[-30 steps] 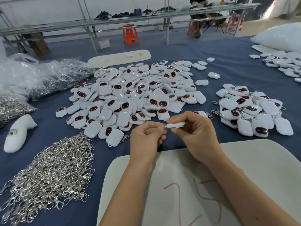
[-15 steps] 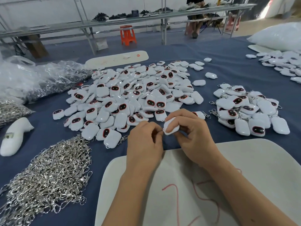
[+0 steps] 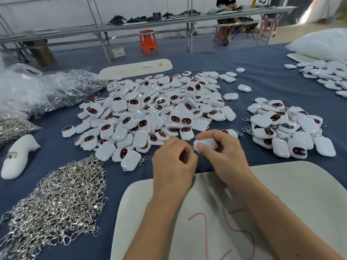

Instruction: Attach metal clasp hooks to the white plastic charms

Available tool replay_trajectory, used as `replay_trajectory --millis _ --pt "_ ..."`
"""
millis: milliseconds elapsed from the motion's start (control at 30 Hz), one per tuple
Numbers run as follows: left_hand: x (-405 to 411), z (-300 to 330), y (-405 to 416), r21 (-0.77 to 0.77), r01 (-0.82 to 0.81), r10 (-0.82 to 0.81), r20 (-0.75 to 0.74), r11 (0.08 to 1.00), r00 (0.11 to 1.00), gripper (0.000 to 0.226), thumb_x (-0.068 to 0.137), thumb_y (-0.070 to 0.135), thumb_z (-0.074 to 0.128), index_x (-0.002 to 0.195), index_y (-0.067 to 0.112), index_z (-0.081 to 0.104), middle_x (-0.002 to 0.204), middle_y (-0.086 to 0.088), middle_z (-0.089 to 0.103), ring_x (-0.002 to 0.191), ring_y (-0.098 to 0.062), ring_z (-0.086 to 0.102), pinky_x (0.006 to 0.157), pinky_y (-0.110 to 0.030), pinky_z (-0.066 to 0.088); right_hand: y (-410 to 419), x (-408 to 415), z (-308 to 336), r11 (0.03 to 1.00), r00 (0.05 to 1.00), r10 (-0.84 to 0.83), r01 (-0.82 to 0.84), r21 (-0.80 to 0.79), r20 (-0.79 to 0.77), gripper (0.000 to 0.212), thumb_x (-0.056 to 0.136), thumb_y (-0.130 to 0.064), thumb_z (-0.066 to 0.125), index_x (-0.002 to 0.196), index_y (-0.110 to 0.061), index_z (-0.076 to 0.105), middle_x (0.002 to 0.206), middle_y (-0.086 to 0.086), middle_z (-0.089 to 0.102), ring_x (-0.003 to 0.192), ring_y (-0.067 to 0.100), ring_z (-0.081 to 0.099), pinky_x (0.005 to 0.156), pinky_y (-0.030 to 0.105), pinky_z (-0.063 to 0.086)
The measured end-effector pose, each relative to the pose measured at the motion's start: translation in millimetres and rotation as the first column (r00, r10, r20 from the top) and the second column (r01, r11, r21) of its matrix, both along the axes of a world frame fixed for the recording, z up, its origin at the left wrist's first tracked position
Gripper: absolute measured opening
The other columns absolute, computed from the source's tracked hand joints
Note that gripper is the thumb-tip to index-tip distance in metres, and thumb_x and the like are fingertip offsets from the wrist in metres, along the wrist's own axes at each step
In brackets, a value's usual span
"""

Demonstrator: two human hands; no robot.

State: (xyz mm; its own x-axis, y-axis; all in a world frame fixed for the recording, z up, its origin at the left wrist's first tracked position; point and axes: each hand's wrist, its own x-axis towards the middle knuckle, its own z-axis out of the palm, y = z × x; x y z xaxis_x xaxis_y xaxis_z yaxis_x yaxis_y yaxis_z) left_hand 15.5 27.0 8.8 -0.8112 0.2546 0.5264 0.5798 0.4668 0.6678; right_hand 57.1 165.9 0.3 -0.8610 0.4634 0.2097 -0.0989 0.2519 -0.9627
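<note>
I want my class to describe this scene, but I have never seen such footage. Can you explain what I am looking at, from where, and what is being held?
There is no machine: a person wears a camera on the head, looking down at two bare hands. The right hand holds a white plastic charm; the left hand pinches something small at its loop, too hidden to name. On the blue table lie a heap of loose charms, a pile of metal clasp hooks, and finished charms with hooks.

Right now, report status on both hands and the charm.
Left hand pinching a clasp hook, mostly hidden. Right hand gripping white charm, loop toward left fingers. Nothing in the way.
</note>
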Motion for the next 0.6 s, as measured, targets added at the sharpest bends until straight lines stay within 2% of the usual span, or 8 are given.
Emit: replay_trajectory --millis 33,167,267,300,367,467,533,600 --pt "0.5 -0.3 0.8 0.024 -0.001 0.001 -0.016 1.000 1.000 0.018 0.079 0.003 0.071 0.067 0.012 0.062 0.069 0.004 0.056 0.064 -0.017 0.051 0.059 -0.035 0.041 0.0 0.4 1.0 0.999 1.000 -0.006 0.006 -0.040 0.009 0.010 0.091 -0.020 0.079 0.093 -0.030 0.077 0.081 -0.002 0.072 0.072 0.009 0.058 0.069 0.033 0.053" --pt "1.8 -2.3 2.8 0.149 -0.021 0.029 -0.049 0.989 0.998 0.021 0.076 -0.002 0.070 0.065 0.013 0.061 0.068 0.006 0.054 0.064 -0.014 0.051 0.058 -0.018 0.035 -5.1 -0.9 -0.2 0.969 0.999 0.044 -0.035 -0.245 0.028 0.005 0.092 -0.019 0.078 0.094 -0.024 0.077 0.071 -0.004 0.066 0.067 0.011 0.056 0.064 0.027 0.049" --pt "-0.8 -5.3 3.5 0.219 -0.024 0.030 -0.026 0.976 0.999 0.020 0.077 -0.004 0.070 0.067 0.013 0.065 0.069 0.005 0.059 0.066 -0.016 0.055 0.059 -0.019 0.041 -7.7 -0.6 -0.3 0.927 0.996 0.077 -0.056 -0.372 0.043 0.003 0.094 -0.019 0.076 0.095 -0.022 0.077 0.068 0.002 0.061 0.064 0.016 0.052 0.064 0.032 0.047" --pt "-2.0 -6.6 3.9 0.224 -0.012 0.013 -0.002 0.975 1.000 0.019 0.078 -0.003 0.071 0.069 0.012 0.068 0.070 0.004 0.062 0.068 -0.017 0.058 0.061 -0.024 0.044 -7.4 -0.4 -1.1 0.942 0.998 0.046 -0.032 -0.334 0.034 0.004 0.094 -0.018 0.076 0.094 -0.022 0.076 0.068 0.001 0.062 0.062 0.016 0.051 0.063 0.032 0.046" --pt "-2.5 -8.7 5.0 0.196 -0.008 -0.005 0.067 0.981 0.998 0.016 0.081 0.002 0.072 0.073 0.016 0.071 0.072 0.007 0.065 0.071 -0.015 0.061 0.065 -0.030 0.049 -6.0 0.1 -2.8 0.994 0.998 -0.063 0.062 -0.085 -0.010 0.011 0.094 -0.014 0.074 0.092 -0.025 0.074 0.074 0.000 0.069 0.062 0.018 0.055 0.062 0.034 0.050" --pt "-1.7 -11.4 6.1 0.125 -0.050 0.033 0.130 0.991 0.991 0.015 0.081 0.011 0.075 0.081 0.026 0.072 0.079 0.011 0.065 0.069 -0.008 0.061 0.065 -0.031 0.052 -5.8 1.1 -2.2 0.956 0.987 -0.095 0.127 0.265 -0.132 0.021 0.094 -0.004 0.069 0.101 -0.025 0.070 0.093 -0.006 0.074 0.081 0.014 0.065 0.075 0.029 0.052" --pt "-1.6 -11.1 5.4 0.074 -0.052 0.043 0.117 0.996 0.992 0.017 0.080 0.014 0.077 0.089 0.028 0.072 0.085 0.012 0.063 0.068 -0.006 0.060 0.065 -0.031 0.052 -4.7 1.3 -2.2 0.910 0.981 -0.053 0.125 0.395 -0.188 0.024 0.092 -0.002 0.070 0.108 -0.020 0.068 0.103 -0.013 0.071 0.092 0.007 0.065 0.079 0.021 0.050" --pt "-2.3 -10.3 4.5 0.005 -0.042 0.041 0.083 0.999 0.996 0.013 0.081 0.016 0.077 0.085 0.027 0.072 0.084 0.011 0.062 0.069 -0.006 0.058 0.066 -0.030 0.050 -3.9 1.0 -2.7 0.896 0.981 -0.020 0.103 0.433 -0.191 0.024 0.091 -0.004 0.072 0.110 -0.018 0.068 0.103 -0.013 0.070 0.093 0.007 0.064 0.080 0.021 0.049"
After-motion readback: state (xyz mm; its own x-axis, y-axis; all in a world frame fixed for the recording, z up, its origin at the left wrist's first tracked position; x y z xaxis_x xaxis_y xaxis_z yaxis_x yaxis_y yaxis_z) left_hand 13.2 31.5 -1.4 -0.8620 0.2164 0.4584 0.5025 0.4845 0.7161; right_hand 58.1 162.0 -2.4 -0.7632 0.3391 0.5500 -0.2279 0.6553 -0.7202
